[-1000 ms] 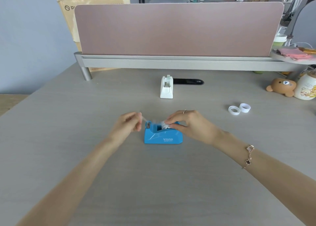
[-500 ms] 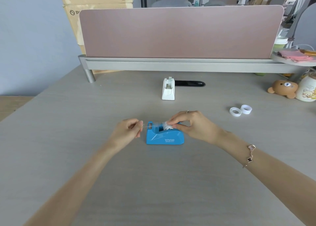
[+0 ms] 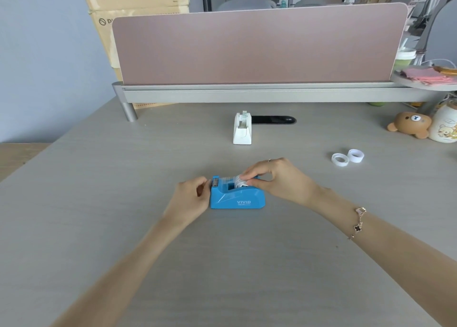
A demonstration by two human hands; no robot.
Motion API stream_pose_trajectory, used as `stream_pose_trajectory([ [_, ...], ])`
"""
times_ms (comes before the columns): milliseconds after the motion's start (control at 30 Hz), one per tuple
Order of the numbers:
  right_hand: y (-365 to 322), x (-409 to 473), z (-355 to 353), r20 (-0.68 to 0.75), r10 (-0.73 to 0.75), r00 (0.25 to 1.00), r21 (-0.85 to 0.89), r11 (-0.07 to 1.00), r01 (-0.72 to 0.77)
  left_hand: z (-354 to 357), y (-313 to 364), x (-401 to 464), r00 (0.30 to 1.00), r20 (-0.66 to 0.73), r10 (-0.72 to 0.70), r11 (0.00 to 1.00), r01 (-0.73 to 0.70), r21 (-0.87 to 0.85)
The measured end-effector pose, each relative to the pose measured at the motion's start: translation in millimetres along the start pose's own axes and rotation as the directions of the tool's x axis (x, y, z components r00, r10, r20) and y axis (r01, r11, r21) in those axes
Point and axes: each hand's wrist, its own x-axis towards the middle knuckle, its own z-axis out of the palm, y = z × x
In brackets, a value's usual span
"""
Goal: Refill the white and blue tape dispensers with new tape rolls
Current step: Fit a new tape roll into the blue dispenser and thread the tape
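Left hand (image 3: 191, 195) at cutter end of blue tape dispenser (image 3: 237, 198), fingers pinched together on the tape's free end. Dispenser sits mid-surface (image 3: 103, 223); side reads "VIVID". Right hand (image 3: 277, 179) fingers pinch the clear tape roll (image 3: 238, 181) seated in it. White tape dispenser (image 3: 242, 129) stands behind. Two spare rolls (image 3: 347, 157) lie far right.

A bright blue tape dispenser (image 3: 237, 198) (white lettering on its near side) sits on a pale grey wood-grain bench (image 3: 99, 203). Farther back stands a white tape dispenser (image 3: 242, 131), with two white tape rolls (image 3: 347, 157) at right. A dusty-pink divider (image 3: 259, 45) spans the far edge beside a brown toy bear (image 3: 409, 127).
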Motion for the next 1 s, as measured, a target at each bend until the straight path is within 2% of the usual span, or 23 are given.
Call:
stream_pose_trajectory([
  [100,-1,0,1,-0.012,-0.009,1.0,-0.004,1.0,0.009,0,0,1,1.0,-0.006,-0.006,1.0,0.006,0.012],
  [267,2,-1,4,-0.039,-0.033,0.999,-0.006,0.999,0.033,-8,-9,11,0.986,0.137,-0.096,0.992,0.083,0.096],
  [433,3,-3,7,-0.045,-0.05,0.998,-0.008,0.999,0.05,-17,-16,8,0.964,0.257,-0.064,0.981,0.013,0.195],
  [567,-3,-7,1,0.017,0.004,1.0,0.046,0.999,-0.004,-26,-11,3,0.919,0.394,0.006,0.999,0.013,-0.046],
  [633,-4,-12,-3,0.107,0.067,0.992,0.05,0.996,-0.072,-29,-6,3,0.885,0.461,0.071,0.996,-0.035,-0.087],
  [700,-1,-18,-2,0.149,0.161,0.976,-0.02,0.987,-0.16,-28,-6,8,0.901,0.421,0.104,0.993,-0.07,-0.095],
  [767,4,-21,2,0.103,0.283,0.953,-0.07,0.958,-0.277,-26,-5,11,0.924,0.367,0.108,0.99,-0.067,-0.123],
  [833,7,-23,4,0.071,0.394,0.916,-0.025,0.919,-0.393,-26,-4,11,0.933,0.347,0.096,0.989,-0.048,-0.143],
  [900,8,-23,6,0.056,0.452,0.89,0.019,0.891,-0.453,-26,-2,10,0.945,0.316,0.08,0.991,-0.042,-0.127],
  [1000,6,-15,14,-0.055,0.459,0.887,0.021,0.888,-0.459,-22,4,3,0.96,0.27,0.076,0.997,-0.073,-0.021],
])
